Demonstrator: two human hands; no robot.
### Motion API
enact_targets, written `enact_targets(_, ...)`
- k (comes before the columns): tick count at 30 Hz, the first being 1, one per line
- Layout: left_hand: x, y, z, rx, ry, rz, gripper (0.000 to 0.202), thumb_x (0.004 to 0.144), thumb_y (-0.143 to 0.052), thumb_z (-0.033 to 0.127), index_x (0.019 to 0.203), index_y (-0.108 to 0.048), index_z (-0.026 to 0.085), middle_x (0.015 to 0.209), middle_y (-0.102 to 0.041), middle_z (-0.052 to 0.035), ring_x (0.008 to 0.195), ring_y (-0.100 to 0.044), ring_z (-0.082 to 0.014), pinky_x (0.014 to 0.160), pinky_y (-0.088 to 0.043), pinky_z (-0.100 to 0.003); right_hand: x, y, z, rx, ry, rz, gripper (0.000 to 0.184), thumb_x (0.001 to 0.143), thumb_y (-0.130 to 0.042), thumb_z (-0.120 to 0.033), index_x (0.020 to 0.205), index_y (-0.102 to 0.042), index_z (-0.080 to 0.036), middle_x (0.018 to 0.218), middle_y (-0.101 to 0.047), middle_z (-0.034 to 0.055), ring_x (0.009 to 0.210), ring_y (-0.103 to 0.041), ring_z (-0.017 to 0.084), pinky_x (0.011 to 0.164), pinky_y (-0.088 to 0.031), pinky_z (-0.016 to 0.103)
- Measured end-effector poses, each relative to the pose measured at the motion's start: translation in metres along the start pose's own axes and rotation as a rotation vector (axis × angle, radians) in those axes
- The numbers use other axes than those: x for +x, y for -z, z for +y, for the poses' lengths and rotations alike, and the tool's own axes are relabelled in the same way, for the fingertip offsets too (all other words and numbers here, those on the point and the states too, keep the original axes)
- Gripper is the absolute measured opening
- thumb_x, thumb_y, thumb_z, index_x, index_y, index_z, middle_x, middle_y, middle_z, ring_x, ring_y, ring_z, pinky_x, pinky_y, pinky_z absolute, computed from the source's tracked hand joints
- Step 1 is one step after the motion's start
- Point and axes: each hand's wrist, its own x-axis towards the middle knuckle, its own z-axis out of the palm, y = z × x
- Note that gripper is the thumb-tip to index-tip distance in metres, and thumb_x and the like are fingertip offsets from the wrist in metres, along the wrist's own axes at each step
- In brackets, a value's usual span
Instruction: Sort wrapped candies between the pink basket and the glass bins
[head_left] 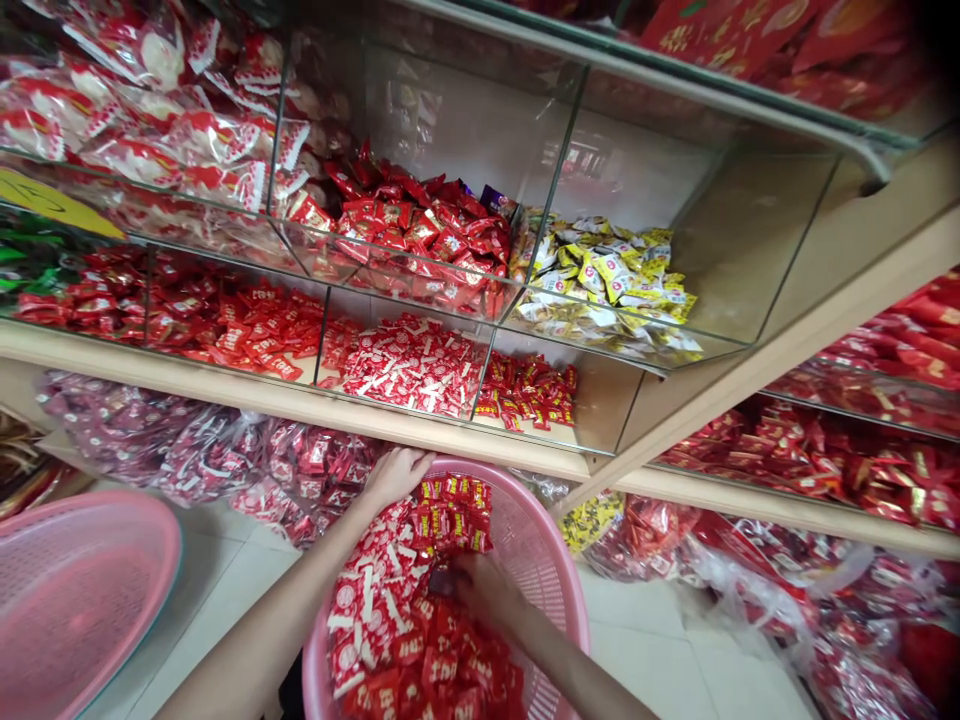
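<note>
A pink plastic basket (566, 560) stands on the floor below the shelf, with wrapped candies inside. My left hand (396, 476) is closed on its far-left rim. Inside, red-and-white wrapped candies (369, 590) lie on the left, red packets with yellow lettering (454, 510) at the far side, and plain red packets (435, 665) nearer me. My right hand (487, 595) reaches down among the candies, blurred; its fingers are partly hidden, and a small dark item shows beside them.
Glass shelf bins hold red candies (420, 225), yellow-and-white candies (607, 270), red-and-white candies (416, 360) and small red packets (529, 390). A wooden shelf edge (300, 395) runs above the basket. Another pink basket (82, 600) is at left. Bagged candies (825, 590) lie on the floor.
</note>
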Motion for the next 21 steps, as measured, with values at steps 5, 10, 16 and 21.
enact_targets(5, 0.0, 0.001, 0.001, -0.01, 0.004, 0.003, 0.053, 0.087, -0.027, 0.053, 0.086, -0.069, 0.021, 0.085, -0.071, -0.0094, 0.081, -0.065, -0.0215, 0.067, -0.041, -0.025, 0.002, 0.002, 0.002, -0.037, 0.012, 0.034, 0.028, 0.078, -0.04, -0.015, 0.095, -0.062, -0.018, 0.095, -0.067, 0.0067, 0.09, -0.059, 0.018, 0.07, -0.037, 0.025)
enact_targets(10, -0.002, 0.004, 0.005, -0.003, 0.031, -0.007, 0.053, 0.086, -0.028, 0.054, 0.087, -0.069, 0.021, 0.088, -0.071, -0.0095, 0.083, -0.065, -0.0214, 0.068, -0.041, -0.024, -0.003, 0.001, 0.002, -0.008, 0.028, -0.007, 0.028, 0.076, -0.042, -0.017, 0.094, -0.063, -0.02, 0.095, -0.067, 0.0054, 0.088, -0.059, 0.018, 0.067, -0.036, 0.024)
enact_targets(16, -0.003, 0.007, 0.008, 0.003, 0.016, -0.003, 0.052, 0.087, -0.028, 0.053, 0.091, -0.069, 0.021, 0.089, -0.071, -0.0091, 0.082, -0.064, -0.0212, 0.067, -0.041, -0.024, -0.011, -0.001, 0.007, 0.024, 0.069, -0.028, 0.026, 0.077, -0.04, -0.017, 0.087, -0.064, -0.02, 0.092, -0.068, 0.0049, 0.086, -0.061, 0.018, 0.067, -0.038, 0.024)
enact_targets(21, -0.003, 0.007, 0.007, 0.001, 0.019, -0.01, 0.052, 0.087, -0.028, 0.053, 0.093, -0.069, 0.022, 0.089, -0.071, -0.0083, 0.079, -0.064, -0.0196, 0.067, -0.041, -0.023, -0.015, 0.001, 0.016, -0.1, -0.072, 0.033, 0.025, 0.074, -0.043, -0.012, 0.086, -0.064, -0.018, 0.088, -0.068, 0.0072, 0.082, -0.061, 0.02, 0.065, -0.039, 0.026)
